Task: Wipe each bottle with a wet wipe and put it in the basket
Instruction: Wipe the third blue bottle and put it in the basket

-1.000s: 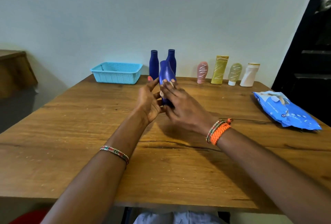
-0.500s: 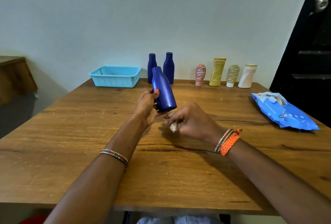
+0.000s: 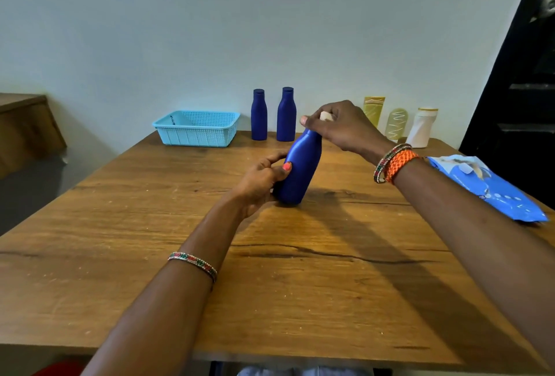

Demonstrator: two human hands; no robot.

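Blue bottle (image 3: 300, 170) stands in the middle of the wooden table (image 3: 120, 255), its base on the wood and its neck tilted toward the far right. Our left hand (image 3: 260, 179) holds its lower body: the thumb, with an orange nail, presses the near side while the other fingers curl round the far side, clamped on the bottle. Our right hand (image 3: 345, 125) sits over the neck, fingers bunched together round a small wad of wet wipe (image 3: 326, 116), a pale bit of which shows between them at the top. The cap is hidden under those fingers, so we cannot tell how the wipe lies on it.

Beyond our right fingertips, just to their left, two more blue bottles (image 3: 259, 114) stand upright side by side by the wall. Further left of them, well apart from our left fingers, sits the light blue basket (image 3: 195, 135); what we see of its inside shows no bottles. Behind our right hand, a yellow tube (image 3: 374, 107) is partly hidden by the knuckles, with a pale yellow-green bottle (image 3: 397, 125) and a white bottle (image 3: 423, 128) to its right along the wall. On the right of our right wrist, with its orange bracelet (image 3: 399, 165), the blue wipes packet (image 3: 492, 189) lies flat near the table edge.
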